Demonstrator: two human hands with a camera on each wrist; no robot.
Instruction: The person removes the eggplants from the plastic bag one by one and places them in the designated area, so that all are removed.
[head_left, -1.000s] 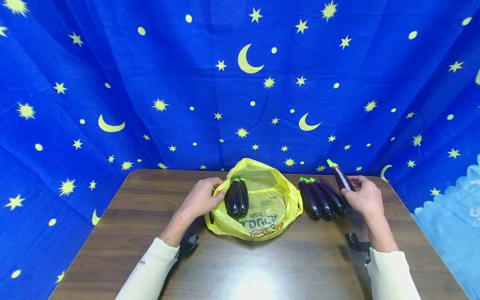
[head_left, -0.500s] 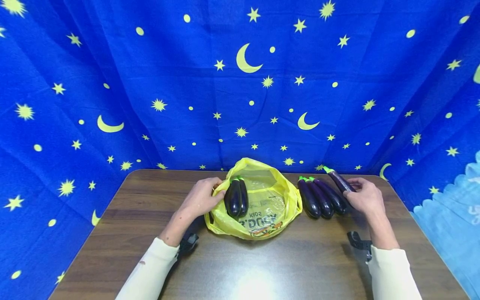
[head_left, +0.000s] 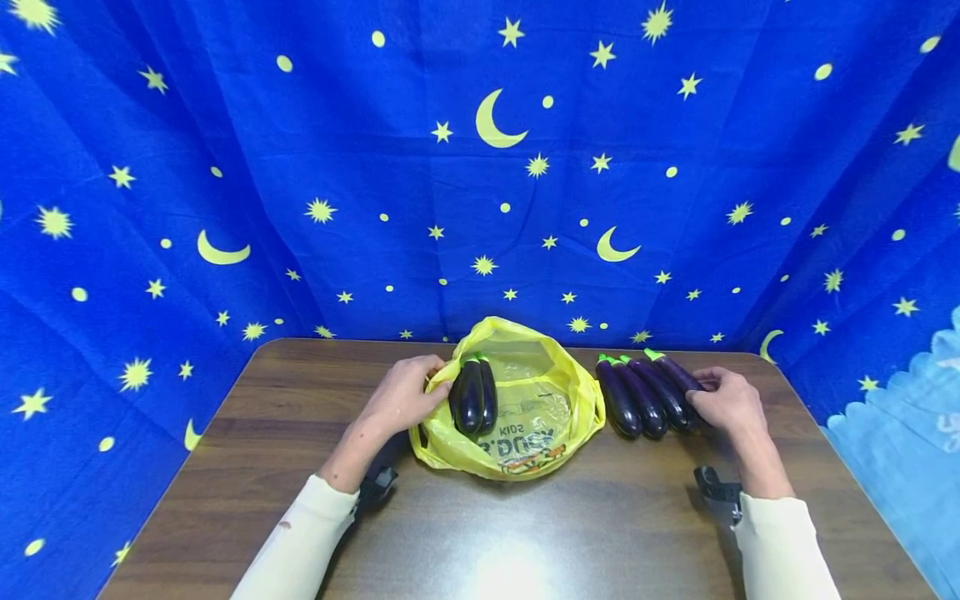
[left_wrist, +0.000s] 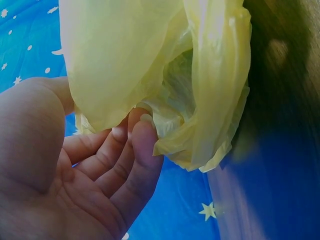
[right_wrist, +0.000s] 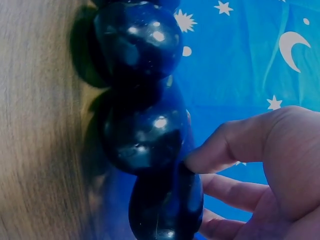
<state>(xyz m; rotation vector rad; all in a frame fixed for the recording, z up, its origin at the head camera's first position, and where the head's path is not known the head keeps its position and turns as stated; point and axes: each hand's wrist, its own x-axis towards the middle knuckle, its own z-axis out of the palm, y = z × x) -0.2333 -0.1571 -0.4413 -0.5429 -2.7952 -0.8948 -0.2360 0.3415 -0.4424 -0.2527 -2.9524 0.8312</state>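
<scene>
A yellow plastic bag point(head_left: 570, 433) lies with its mouth open in the middle of the head view, two dark eggplants point(head_left: 469, 400) side by side inside. My left hand point(head_left: 405, 396) holds the bag's left edge; in the left wrist view the yellow film point(left_wrist: 125, 55) passes between thumb and curled fingers point(left_wrist: 142, 145). To the bag's right, several more eggplants point(head_left: 621, 402) form a row, green stems pointing away. The rightmost eggplant point(head_left: 672, 371) is gripped by my right hand point(head_left: 729, 400), close against its neighbour. In the right wrist view my thumb point(right_wrist: 210, 150) presses on this eggplant point(right_wrist: 167, 210).
The brown wooden table point(head_left: 615, 533) carries everything. Behind it hangs a blue cloth point(head_left: 420, 183) with yellow stars and moons. A lighter blue scalloped cloth point(head_left: 907, 442) hangs at the right. Black wrist mounts point(head_left: 716, 487) sit under both forearms.
My right hand has lowered the eggplant, its stem end coming down, so that it lies alongside the others in the row. The left hand and the bag have stayed put.
</scene>
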